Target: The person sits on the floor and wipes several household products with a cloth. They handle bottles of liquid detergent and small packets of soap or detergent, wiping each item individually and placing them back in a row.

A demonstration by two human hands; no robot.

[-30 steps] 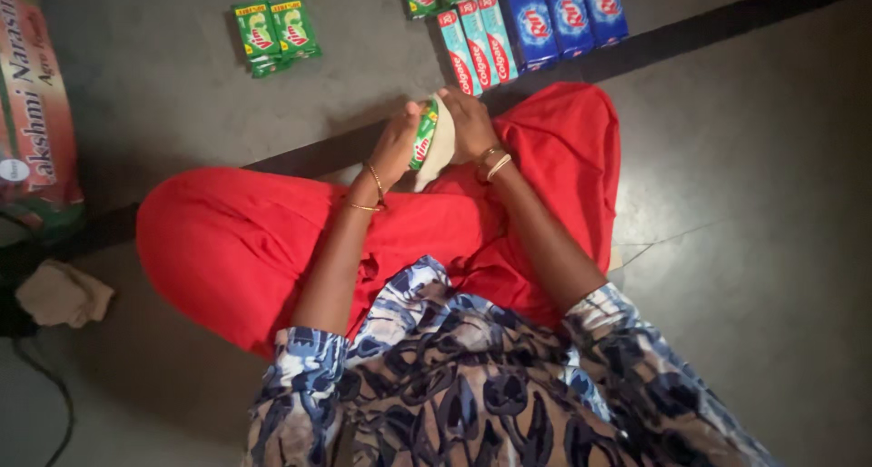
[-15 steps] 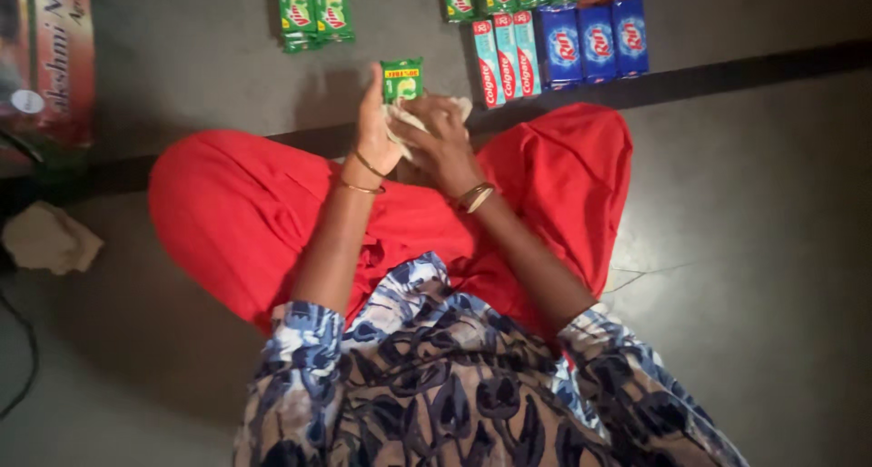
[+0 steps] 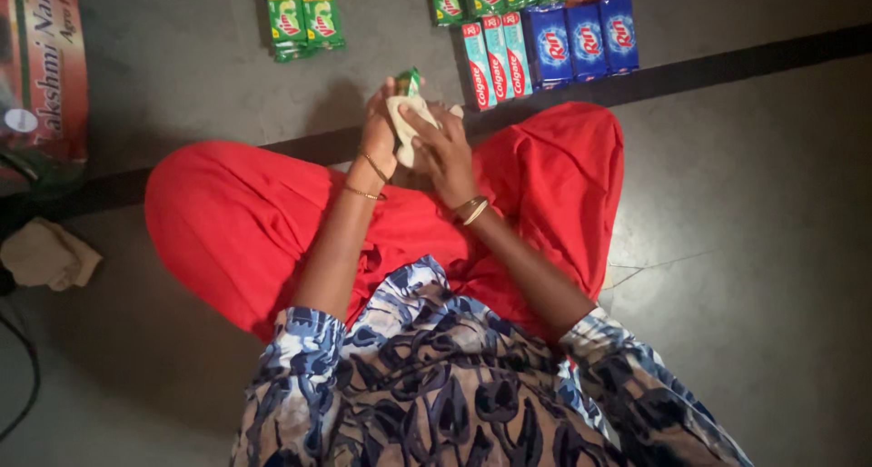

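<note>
A: Where is the green packet held?

B: It is gripped by the left hand, its long axis pointing to 12 o'clock. A pale cloth is pressed against it by the curled fingers of the right hand, from 4 o'clock.

A: And the other packages?

B: Green packets are seen at 10 o'clock, red-and-white boxes and blue packets at 1 o'clock.
</note>
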